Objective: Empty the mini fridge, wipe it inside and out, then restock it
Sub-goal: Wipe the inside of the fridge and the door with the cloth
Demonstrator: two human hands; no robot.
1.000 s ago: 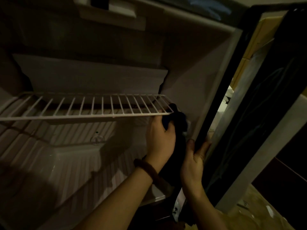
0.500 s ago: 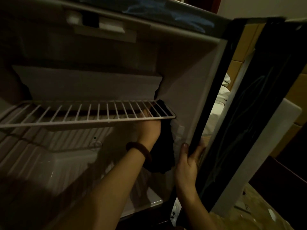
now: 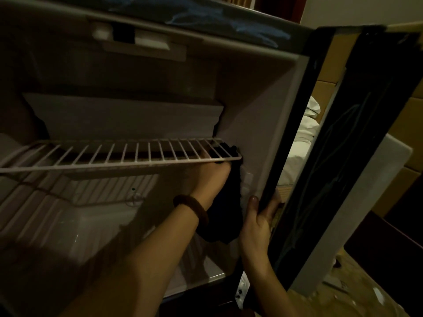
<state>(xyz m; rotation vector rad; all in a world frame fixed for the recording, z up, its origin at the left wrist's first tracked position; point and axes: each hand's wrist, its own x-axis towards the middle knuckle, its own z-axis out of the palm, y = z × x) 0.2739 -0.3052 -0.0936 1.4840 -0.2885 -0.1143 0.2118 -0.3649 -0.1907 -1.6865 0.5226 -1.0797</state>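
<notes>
The fridge (image 3: pixel 258 124) stands open and bare inside, its wire shelf (image 3: pixel 119 154) the only fitting left. The left hand (image 3: pixel 211 179) reaches under the shelf's right end, its grip closed around a dark cloth (image 3: pixel 225 216) pressed against the right inner wall, with the slack hanging below the wrist. The right hand (image 3: pixel 257 221) grasps the fridge's front edge just beside the door (image 3: pixel 343 156), thumb inside, steadying the body. To do this corner well, I'd say bunch the cloth so a flat pad meets the wall, work up into the seam where shelf meets wall, and keep the loose tail from snagging on the wires. Gentle pressure should spare the shelf.
</notes>
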